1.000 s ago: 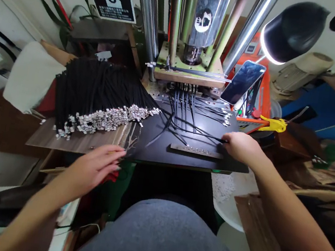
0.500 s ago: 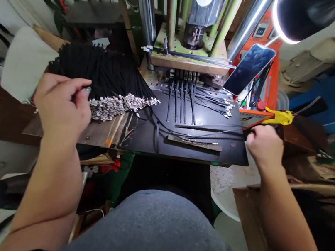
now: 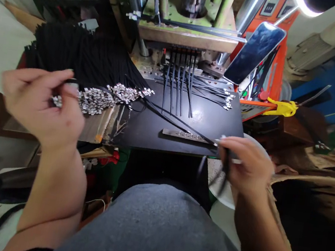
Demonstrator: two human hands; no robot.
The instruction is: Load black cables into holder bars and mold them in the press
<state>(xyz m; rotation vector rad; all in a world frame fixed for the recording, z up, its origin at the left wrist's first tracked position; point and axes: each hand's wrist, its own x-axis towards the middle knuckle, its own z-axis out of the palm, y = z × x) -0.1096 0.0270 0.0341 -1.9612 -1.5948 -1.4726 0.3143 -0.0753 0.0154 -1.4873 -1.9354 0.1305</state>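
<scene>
My left hand is pinched on the metal-tipped ends of black cords at the near edge of a big bundle of black cords, whose silver terminals lie in a row. My right hand is closed on a few black cords that run up across the black work plate and loop down off its front edge. A metal strip jig lies on the plate just left of that hand. Several cords run under the press head.
A phone leans at the right of the press beside an orange control box. A yellow-handled tool lies to the right. A lamp shines from the top right. My grey-clad lap fills the foreground.
My left hand pulled slightly toward me with cord ends pinched. My right hand came back from the plate's right edge to its front edge, drawing cords along. The view tilted down.
</scene>
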